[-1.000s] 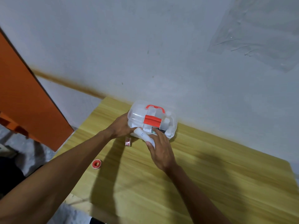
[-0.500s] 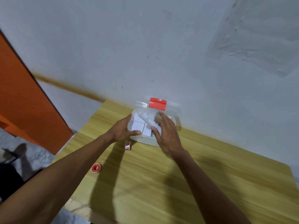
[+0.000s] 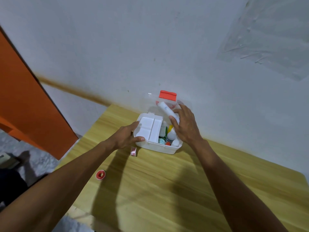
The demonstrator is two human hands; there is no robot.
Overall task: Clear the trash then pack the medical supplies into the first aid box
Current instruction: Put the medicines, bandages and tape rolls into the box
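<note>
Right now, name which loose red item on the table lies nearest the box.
The speckled piece beside the box front; the red roll lies farther off.

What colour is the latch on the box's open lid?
Red-orange latch, seen best in the head view.

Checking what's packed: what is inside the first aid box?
The box holds a white tray at left, then a green packet, white bottle and red cap. Anything under the tray or right hand is hidden.
</note>
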